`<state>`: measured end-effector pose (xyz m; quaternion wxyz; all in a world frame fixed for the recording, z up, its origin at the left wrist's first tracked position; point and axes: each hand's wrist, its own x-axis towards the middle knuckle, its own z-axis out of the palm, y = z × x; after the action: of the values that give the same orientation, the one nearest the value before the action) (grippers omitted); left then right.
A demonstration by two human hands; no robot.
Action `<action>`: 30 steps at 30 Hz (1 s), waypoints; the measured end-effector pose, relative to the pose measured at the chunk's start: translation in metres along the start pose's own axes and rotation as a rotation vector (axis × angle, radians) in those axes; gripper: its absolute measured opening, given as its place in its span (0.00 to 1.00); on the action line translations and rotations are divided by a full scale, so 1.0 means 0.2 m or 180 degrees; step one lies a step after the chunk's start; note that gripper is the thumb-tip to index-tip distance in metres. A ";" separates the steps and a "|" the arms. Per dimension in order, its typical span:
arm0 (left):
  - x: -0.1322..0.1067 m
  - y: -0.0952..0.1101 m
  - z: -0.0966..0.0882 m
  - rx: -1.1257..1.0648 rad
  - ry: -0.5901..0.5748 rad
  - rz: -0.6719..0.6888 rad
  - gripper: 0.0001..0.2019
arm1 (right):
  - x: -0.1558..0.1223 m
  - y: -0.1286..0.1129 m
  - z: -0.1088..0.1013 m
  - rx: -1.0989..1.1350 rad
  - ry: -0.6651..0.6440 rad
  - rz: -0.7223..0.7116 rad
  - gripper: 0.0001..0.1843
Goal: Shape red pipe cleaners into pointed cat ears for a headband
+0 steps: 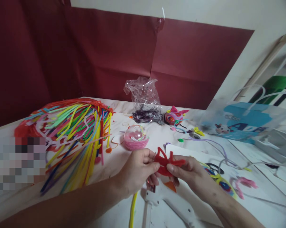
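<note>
Between my two hands is a bent red pipe cleaner [164, 170], shaped into loops with short ends sticking up. My left hand [143, 166] pinches its left side between thumb and fingers. On the other side, my right hand [192, 171] grips it, with one red end lying across the fingers. Just beneath the hands lies a white glue gun [173, 202], partly covered by them. A clear dome on a pink coiled base [136, 137] sits a little beyond my left hand.
A big heap of colourful pipe cleaners [76, 123] spreads over the left side. Behind stand a clear plastic bag [143, 95] and a pink fish-like figure [173, 116]. A white card [181, 152] and yellow goggle-like piece [225, 185] lie right, near a printed carrier bag [240, 117].
</note>
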<state>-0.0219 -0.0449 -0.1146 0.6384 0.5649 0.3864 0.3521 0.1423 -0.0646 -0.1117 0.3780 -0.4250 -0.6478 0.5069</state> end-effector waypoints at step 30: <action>-0.04 0.04 0.03 -0.0069 -0.0094 -0.0238 0.03 | -0.03 -0.02 -0.06 0.0278 -0.0158 -0.0257 0.13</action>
<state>-0.0203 -0.0542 -0.1052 0.6628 0.5483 0.3940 0.3237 0.1540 -0.0665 -0.1054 0.4001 -0.3689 -0.6508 0.5294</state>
